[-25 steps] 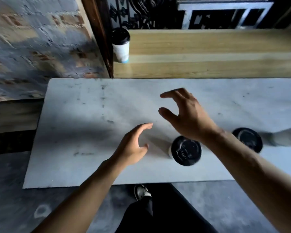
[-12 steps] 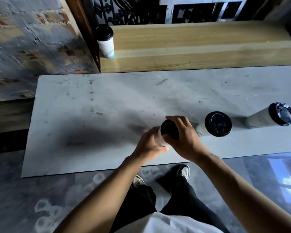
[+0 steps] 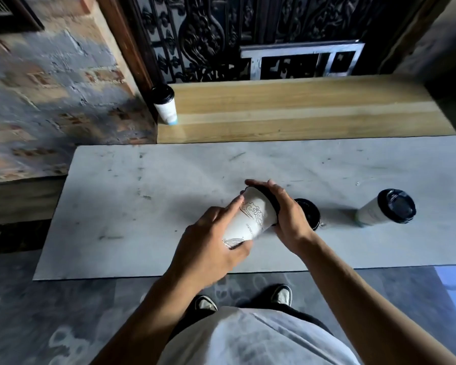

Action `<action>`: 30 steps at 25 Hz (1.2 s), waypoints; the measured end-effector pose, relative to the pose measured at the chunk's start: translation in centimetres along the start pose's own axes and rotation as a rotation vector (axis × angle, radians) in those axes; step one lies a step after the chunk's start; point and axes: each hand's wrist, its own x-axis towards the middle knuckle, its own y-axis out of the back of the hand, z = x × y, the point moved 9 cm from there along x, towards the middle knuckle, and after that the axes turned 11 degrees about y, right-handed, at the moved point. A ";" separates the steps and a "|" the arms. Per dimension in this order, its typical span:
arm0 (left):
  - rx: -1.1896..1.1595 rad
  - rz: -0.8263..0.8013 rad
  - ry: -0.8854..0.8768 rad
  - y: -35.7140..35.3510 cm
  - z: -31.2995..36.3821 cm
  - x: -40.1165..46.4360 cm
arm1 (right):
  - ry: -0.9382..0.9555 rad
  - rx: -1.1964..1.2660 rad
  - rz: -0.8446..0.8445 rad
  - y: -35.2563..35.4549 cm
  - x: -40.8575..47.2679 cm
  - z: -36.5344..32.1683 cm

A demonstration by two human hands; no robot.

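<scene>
A white paper cup (image 3: 253,217) with a dark line drawing is held tilted above the grey slab (image 3: 142,206), its top pointing away from me. My left hand (image 3: 213,246) grips the cup's lower body. My right hand (image 3: 287,214) is curled round its black lid (image 3: 270,200), which is mostly hidden under the fingers. A second lidded cup (image 3: 309,213) stands on the slab just behind my right hand, partly covered by it. A third lidded cup (image 3: 387,210) stands further right.
Another lidded cup (image 3: 166,105) stands at the left end of a wooden step (image 3: 300,114) beyond the slab. A brick wall lies to the left, an ornate dark grille (image 3: 208,35) behind. My shoes (image 3: 282,295) are near the slab's front edge.
Both hands closed on the nearest cup and lifted it off the slab, tilting it so its side faces up. The view shifted left and back.
</scene>
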 end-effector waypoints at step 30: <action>-0.902 -0.104 0.574 -1.8 -0.1 -0.8 | 0.098 0.185 -0.029 -0.4 1.2 -2.0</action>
